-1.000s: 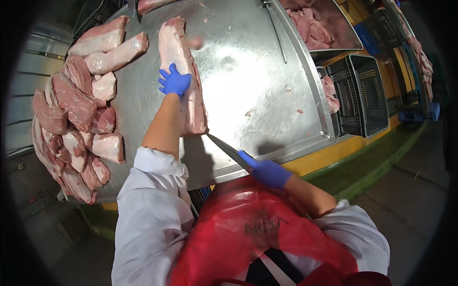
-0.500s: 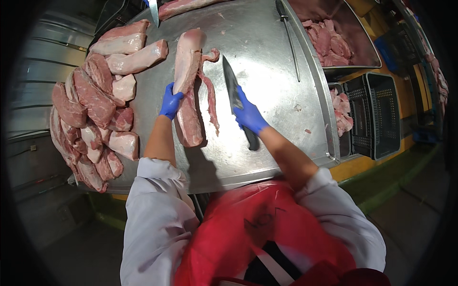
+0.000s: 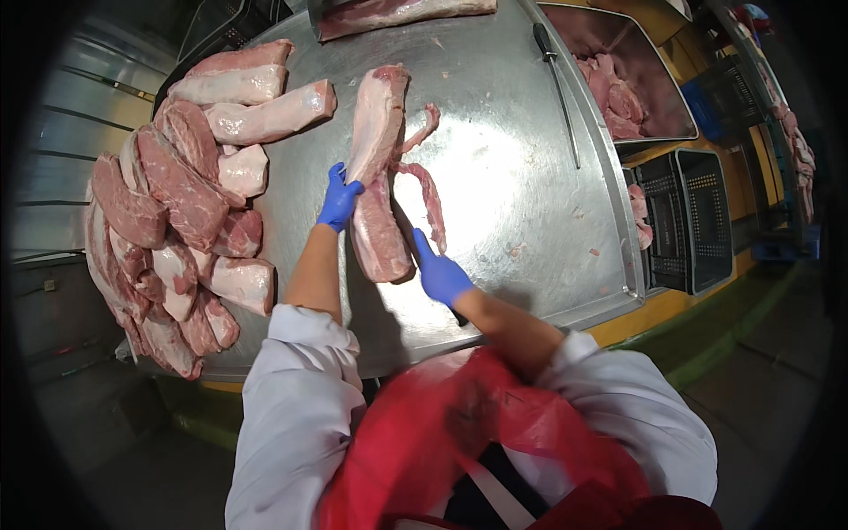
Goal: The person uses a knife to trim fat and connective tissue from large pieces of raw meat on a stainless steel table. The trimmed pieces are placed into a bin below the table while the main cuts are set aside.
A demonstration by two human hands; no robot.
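Observation:
A long pale pork loin point(image 3: 380, 124) lies on the steel table point(image 3: 503, 230). My left hand point(image 3: 341, 199), in a blue glove, is closed on the loin's left side. My gloved right hand point(image 3: 442, 274) grips a knife, whose blade point(image 3: 405, 221) lies low beside the loin's right side and is partly hidden by meat and fingers. A loose strip of red trimming point(image 3: 427, 194) hangs away from the loin to the right, with a shorter strip point(image 3: 424, 124) above it.
A heaped pile of cut meat point(image 3: 181, 194) fills the table's left. Another slab point(image 3: 406, 22) lies at the far edge. A sharpening rod point(image 3: 561, 97) lies beside the right rim, beyond which stand a steel bin of meat point(image 3: 618, 97) and a dark crate point(image 3: 698, 221).
A second ago my right hand held the knife by the near edge; it moved up beside the loin, then slightly back down. Strips of trimming now lie out to the loin's right.

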